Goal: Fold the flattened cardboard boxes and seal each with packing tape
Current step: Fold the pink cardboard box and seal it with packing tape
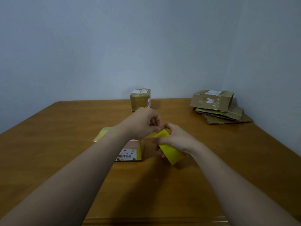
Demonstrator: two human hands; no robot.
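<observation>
Bare and close to the lens, 2 forearms reach in from the bottom corners and meet over the middle of the wooden table [61,131]. On the left side, the left hand [141,123] hangs above the tabletop with its fingers curled in tight, thumb and forefinger pinching the upper edge of the yellow tape roll [172,152]; whether they have the loose end of the tape is too small to tell. Below and to the left of those pinching fingers, partly hidden under the left wrist, 1 folded box [132,150] sits on the table with a white barcode label facing the camera and yellowish tape along its left edge. Beyond the left knuckles, far back by the pale wall [146,46], a sealed box [140,100] stands upright with a label on its top. Just right of the left fingertips, and touching them at the roll, the right hand [175,139] grips the tape roll, its fingers wrapped round it from the far side and its fingertips showing at the roll's left edge. The roll is held tilted, clear of the table and just right of the folded box. Well off to the right of the right hand's fingers and farther back, a stack of flattened boxes [216,106] lies near the table's far right corner, sheets fanned unevenly, old tape and a label on the top one.
</observation>
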